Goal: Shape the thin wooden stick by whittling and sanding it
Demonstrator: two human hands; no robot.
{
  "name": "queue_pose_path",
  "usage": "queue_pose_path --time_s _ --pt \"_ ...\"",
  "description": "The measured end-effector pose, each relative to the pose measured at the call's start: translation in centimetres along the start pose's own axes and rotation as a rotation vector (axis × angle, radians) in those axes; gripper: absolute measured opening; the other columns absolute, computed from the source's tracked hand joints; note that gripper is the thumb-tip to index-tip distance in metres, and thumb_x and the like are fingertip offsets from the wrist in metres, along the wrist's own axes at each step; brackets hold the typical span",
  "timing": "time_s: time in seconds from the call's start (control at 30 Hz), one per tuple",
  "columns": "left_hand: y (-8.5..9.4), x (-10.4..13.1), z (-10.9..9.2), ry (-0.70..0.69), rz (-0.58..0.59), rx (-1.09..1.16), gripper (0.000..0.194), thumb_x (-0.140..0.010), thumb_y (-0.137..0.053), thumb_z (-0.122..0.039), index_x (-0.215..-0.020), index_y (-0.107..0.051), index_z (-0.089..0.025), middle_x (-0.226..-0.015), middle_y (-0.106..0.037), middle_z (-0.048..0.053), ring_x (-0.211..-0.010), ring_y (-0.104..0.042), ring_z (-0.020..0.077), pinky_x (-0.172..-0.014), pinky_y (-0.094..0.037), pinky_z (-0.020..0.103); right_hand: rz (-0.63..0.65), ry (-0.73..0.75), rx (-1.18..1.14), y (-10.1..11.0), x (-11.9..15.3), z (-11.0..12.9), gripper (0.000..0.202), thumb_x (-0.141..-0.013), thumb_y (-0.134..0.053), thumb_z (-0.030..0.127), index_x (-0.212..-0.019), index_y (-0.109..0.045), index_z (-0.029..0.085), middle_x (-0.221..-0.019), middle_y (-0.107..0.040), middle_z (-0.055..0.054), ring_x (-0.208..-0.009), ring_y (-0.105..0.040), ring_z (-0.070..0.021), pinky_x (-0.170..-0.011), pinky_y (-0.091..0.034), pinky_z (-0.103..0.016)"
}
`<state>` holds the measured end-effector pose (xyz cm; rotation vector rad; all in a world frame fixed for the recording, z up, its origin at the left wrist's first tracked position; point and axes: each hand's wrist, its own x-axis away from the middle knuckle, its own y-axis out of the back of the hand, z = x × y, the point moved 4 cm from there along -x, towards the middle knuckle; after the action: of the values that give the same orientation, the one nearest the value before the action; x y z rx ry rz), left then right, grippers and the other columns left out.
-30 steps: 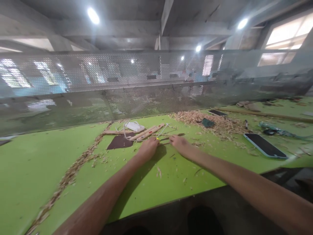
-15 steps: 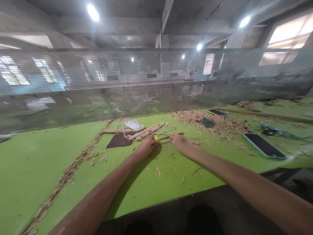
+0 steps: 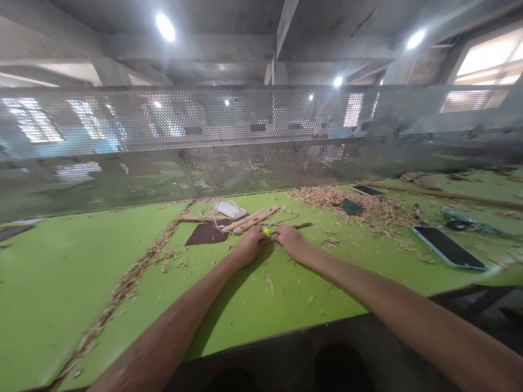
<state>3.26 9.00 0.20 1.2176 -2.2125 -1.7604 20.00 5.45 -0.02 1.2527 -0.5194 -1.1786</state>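
While both my forearms stretch forward over the green tabletop (image 3: 102, 239), my two hands come close together near the middle of it, with only a small gap between the fingertips. My left hand (image 3: 250, 244) is curled narrow, its fingertips pinched on a small yellow piece (image 3: 267, 232), which sits in that gap, just beside my other fingers. My right hand (image 3: 291, 239) is bent inward with its fingers drawn together, but its fingertips are too small and blurred for me to tell whether they grip anything or merely touch. A thin dark stick (image 3: 303, 225) shows just past the knuckles of that hand, on the far side. Just beyond my left fingers lie pale wooden strips (image 3: 249, 221), one bearing a red mark, with a loop of white cable (image 3: 214, 211) and a white box (image 3: 230, 209) behind them. A dark brown sheet (image 3: 204, 234) lies flat to the left of the strips. Off to the right, a dark green scrap (image 3: 351, 206) rests on a heap of wood shavings (image 3: 314, 196), and a phone (image 3: 449, 249) lies nearer to my right forearm.
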Motion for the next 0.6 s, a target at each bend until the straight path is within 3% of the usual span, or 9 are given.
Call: queue_pose_path --time_s 0.2,0.33,0.6 --pt "0.0 -0.2 0.0 0.0 0.002 0.02 0.018 -0.098 -0.065 -0.017 -0.098 -0.083 -0.015 -0.096 -0.072 0.01 -0.094 -0.065 0.0231 -0.087 -0.052 0.032 0.076 -0.094 -0.067 2.2 -0.6 -1.6 0.021 -0.098 -0.065 0.016 -0.086 -0.082 0.017 -0.084 -0.075 -0.008 -0.069 -0.064 -0.0164 -0.073 -0.058 -0.035" --pt "0.1 -0.4 0.0 0.008 0.018 0.013 0.017 -0.097 -0.066 -0.017 -0.094 -0.083 -0.016 -0.093 -0.072 0.01 -0.094 -0.065 0.0226 -0.086 -0.052 0.031 0.119 -0.069 -0.128 2.4 -2.1 -1.3 0.007 -0.088 -0.079 0.014 -0.084 -0.084 0.017 -0.082 -0.077 -0.008 -0.073 -0.068 -0.0182 -0.078 -0.058 -0.037" --pt "0.2 -0.3 0.0 0.022 0.034 0.027 0.021 -0.098 -0.063 -0.02 -0.098 -0.083 -0.017 -0.094 -0.072 0.011 -0.097 -0.064 0.0246 -0.09 -0.053 0.036 0.154 -0.082 -0.196 3.5 -1.9 -3.1 0.01 -0.081 -0.08 0.009 -0.078 -0.083 0.018 -0.079 -0.076 -0.005 -0.077 -0.069 -0.0205 -0.083 -0.055 -0.037"
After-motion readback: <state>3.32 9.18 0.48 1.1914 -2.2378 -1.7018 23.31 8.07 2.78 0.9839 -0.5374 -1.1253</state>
